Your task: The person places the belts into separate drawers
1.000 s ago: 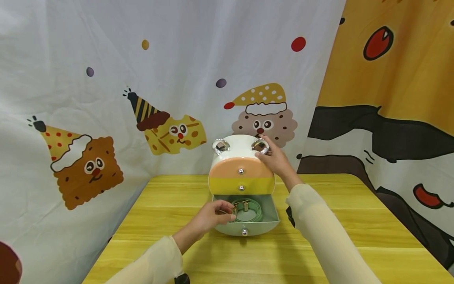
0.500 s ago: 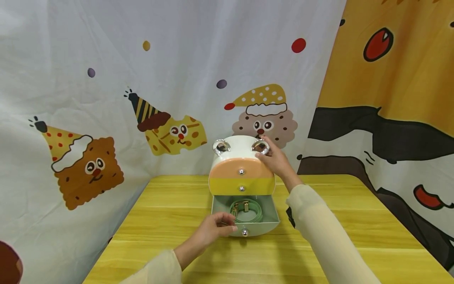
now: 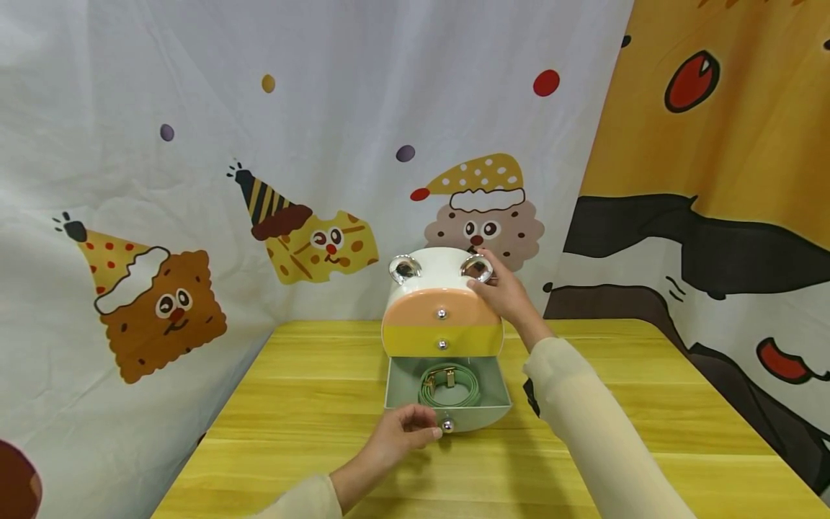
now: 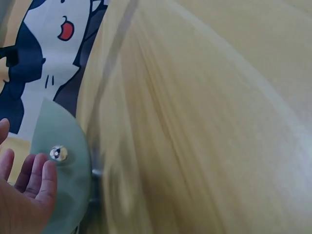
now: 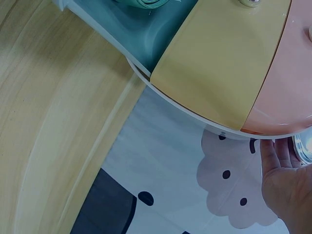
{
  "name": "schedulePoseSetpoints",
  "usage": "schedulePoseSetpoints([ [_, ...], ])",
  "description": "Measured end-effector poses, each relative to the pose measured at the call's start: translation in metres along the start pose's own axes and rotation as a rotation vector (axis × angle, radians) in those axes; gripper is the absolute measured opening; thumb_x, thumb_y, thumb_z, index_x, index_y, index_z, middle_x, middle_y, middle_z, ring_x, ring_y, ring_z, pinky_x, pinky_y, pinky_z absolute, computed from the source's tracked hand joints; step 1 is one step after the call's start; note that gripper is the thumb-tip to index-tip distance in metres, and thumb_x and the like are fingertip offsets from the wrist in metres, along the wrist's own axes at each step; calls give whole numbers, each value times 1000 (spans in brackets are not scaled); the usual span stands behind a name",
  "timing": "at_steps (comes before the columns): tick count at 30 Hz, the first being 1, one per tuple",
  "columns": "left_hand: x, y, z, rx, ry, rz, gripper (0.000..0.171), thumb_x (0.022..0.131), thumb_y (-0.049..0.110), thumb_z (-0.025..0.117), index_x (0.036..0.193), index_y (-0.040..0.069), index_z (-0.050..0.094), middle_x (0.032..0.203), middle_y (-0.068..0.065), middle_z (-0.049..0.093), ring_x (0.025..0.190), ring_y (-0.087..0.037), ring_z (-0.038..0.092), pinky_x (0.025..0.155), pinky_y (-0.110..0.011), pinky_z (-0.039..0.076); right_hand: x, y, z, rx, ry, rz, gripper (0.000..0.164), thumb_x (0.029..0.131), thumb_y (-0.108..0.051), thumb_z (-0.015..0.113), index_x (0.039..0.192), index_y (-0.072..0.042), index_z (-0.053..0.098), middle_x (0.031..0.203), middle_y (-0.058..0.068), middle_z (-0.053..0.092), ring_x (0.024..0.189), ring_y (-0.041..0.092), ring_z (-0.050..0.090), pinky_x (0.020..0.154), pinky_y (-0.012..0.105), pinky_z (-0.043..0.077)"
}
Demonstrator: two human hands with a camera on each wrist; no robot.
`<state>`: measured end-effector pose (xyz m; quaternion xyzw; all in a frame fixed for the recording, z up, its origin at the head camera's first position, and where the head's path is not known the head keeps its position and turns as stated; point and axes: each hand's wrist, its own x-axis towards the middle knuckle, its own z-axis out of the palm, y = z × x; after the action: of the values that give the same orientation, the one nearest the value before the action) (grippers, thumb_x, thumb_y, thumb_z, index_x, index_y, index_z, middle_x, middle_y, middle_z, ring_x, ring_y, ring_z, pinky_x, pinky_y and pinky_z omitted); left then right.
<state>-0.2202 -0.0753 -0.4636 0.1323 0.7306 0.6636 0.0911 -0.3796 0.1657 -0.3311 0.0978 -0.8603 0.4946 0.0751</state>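
Observation:
A small rounded drawer box [image 3: 437,261], white on top with silver ears, has peach and yellow upper drawers, both closed. Its pale green bottom drawer [image 3: 483,418] is pulled out. Inside lies a coiled green strap [image 3: 474,386] with gold metal fittings. My left hand [image 3: 397,441] is at the front of this drawer, thumb tip beside its silver knob [image 3: 447,426]. In the left wrist view its fingers [image 4: 48,187] are loosely bent just below the knob, pinching nothing. My right hand [image 3: 510,295] holds the box's top right corner, thumb and fingers around the right silver ear [image 3: 476,268].
The box stands on a yellow wood-grain table [image 3: 292,404], toward its far side. Right behind the table hangs a white cloth [image 3: 324,94] printed with cartoon snacks. An orange and black printed part [image 3: 713,144] covers the right.
My left hand has left the coiled strap inside the drawer and moved down over the drawer's front edge to its knob. The right hand stays on the box.

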Motion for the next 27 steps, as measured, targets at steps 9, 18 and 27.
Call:
schedulePoseSetpoints([
  [9,1,-9,8,-11,47,14,27,86,5,75,108,-8,65,97,-7,68,82,-15,60,68,-23,52,0,0,0,1,0,12,71,99,-27,63,157,-39,23,150,16,42,129,37,49,97,51,47],
  [18,4,-22,13,2,103,11,24,86,5,75,106,-6,67,93,-6,67,80,-15,58,66,-28,53,0,0,0,4,-1,13,69,100,-27,62,157,-37,24,150,16,42,128,37,50,98,53,46],
  [27,4,-33,23,-41,147,-4,23,85,2,75,105,-6,66,92,-6,65,75,-15,59,60,-32,54,0,0,1,12,4,9,69,100,-26,62,157,-37,25,149,16,42,128,37,50,98,53,47],
])
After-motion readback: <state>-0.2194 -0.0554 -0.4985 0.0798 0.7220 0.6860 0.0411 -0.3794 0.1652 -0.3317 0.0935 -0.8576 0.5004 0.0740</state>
